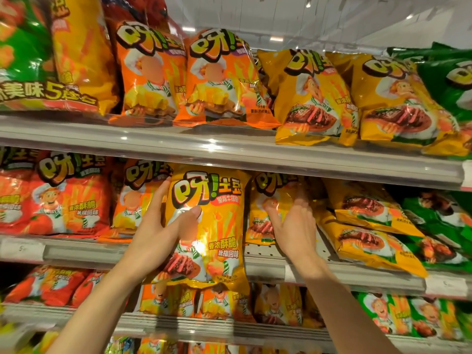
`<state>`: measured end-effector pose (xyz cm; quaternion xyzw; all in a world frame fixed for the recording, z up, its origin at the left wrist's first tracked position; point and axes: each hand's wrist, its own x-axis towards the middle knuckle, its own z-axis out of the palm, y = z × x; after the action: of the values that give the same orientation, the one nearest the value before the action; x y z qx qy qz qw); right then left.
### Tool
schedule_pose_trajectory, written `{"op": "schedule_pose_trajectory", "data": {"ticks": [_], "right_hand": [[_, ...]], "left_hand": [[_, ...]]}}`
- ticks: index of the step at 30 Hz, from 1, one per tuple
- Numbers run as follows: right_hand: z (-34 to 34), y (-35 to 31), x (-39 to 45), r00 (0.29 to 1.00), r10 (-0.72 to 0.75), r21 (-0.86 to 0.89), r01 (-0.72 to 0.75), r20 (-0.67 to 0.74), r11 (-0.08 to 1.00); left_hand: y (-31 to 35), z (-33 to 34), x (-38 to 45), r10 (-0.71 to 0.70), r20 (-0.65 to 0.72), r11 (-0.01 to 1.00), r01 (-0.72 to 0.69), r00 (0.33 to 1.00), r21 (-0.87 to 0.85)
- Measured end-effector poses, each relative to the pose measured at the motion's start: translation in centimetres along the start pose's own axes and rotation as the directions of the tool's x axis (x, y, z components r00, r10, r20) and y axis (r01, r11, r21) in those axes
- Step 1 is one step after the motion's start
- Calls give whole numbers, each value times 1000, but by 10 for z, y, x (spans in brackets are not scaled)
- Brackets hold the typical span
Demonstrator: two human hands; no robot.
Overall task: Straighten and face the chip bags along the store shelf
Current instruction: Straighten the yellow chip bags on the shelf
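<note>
I have a yellow bag (208, 226) up in the centre of the frame, held in front of the middle shelf (357, 273), its bottom edge hanging below the shelf lip. My left hand (163, 226) grips its left edge: thumb curled across the front, fingers (159, 194) running up behind the side. My right hand (293, 226) is off that bag, fingers straight and loosely together, reaching into the gap to its right, just beside a second yellow bag (265, 213) standing further back; I cannot tell whether it touches it.

I judge this bag light and puffy, an air-filled foil pillow. The film looks glossy, so probably slick, and the contents will crush if squeezed in the middle. Best held by the side seams or the crimped top, with a flat palm to push it square.

Counts, as far as I can see: on the top shelf, two orange bags (150, 72) at upper centre, two yellow steak bags (314, 98) to their right, green ones at the far right edge. On the middle shelf, one held bag, one behind it, at least two yellow bags lying tilted (370, 226) at right, one orange bag (132, 200) left of my hand, red bags (69, 195) at far left. The lower shelf rows are too blurred to count.
</note>
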<state>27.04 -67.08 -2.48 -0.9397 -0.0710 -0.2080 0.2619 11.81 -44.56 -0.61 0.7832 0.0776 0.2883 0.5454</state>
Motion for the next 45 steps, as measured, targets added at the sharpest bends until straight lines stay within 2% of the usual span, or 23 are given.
{"op": "schedule_pose_trajectory", "data": {"ticks": [2,7,13,17,20,24,26,28,30,33,35,37,39,41,43,45], "right_hand": [[9,2,9,998,48,-80,-45,41,996],[16,25,18,964,184,70,-200,189,977],[27,18,32,984,129,21,-133,119,991],[29,21,34,961,132,117,-164,244,980],[12,23,26,975,128,231,-169,181,958],[-22,17,-2,999,0,269,-13,50,963],[-38,8,-20,990,-76,419,20,118,908],[-42,-4,-35,962,-106,580,-63,252,812],[-35,-10,-43,940,-134,696,-132,314,706],[-26,-5,-41,958,-19,767,-218,287,604],[-33,3,-27,970,33,748,-206,240,631],[-43,8,-13,985,52,716,-155,164,681],[-41,11,-1,994,68,678,-110,89,727],[-33,6,4,993,96,597,-119,71,793],[-26,5,0,994,102,477,-109,40,872],[-29,5,-8,998,29,379,-8,-49,926]], "left_hand": [[-2,1,1,9,0,1000,-9,1000,4],[-7,1,1,14,-8,1000,-14,1000,15],[-8,2,2,11,2,1000,-11,1000,-5],[-8,2,1,7,16,1000,-7,1000,0],[-8,3,0,8,14,1000,-8,1000,-9],[-5,12,-3,17,-9,1000,-17,1000,-18],[-1,24,-6,29,-23,999,-30,999,-28],[4,41,-7,47,-17,999,-47,999,-24],[10,61,-9,66,26,998,-67,997,16],[17,79,-10,96,97,993,-102,991,57],[18,77,-7,121,100,989,-128,988,68],[15,70,-1,165,33,977,-168,986,130],[6,65,8,284,-81,921,-249,955,299],[-6,63,17,372,-124,834,-272,920,481],[-18,64,20,375,-83,765,-257,924,590],[-32,65,20,374,-11,719,-283,927,635]]}}
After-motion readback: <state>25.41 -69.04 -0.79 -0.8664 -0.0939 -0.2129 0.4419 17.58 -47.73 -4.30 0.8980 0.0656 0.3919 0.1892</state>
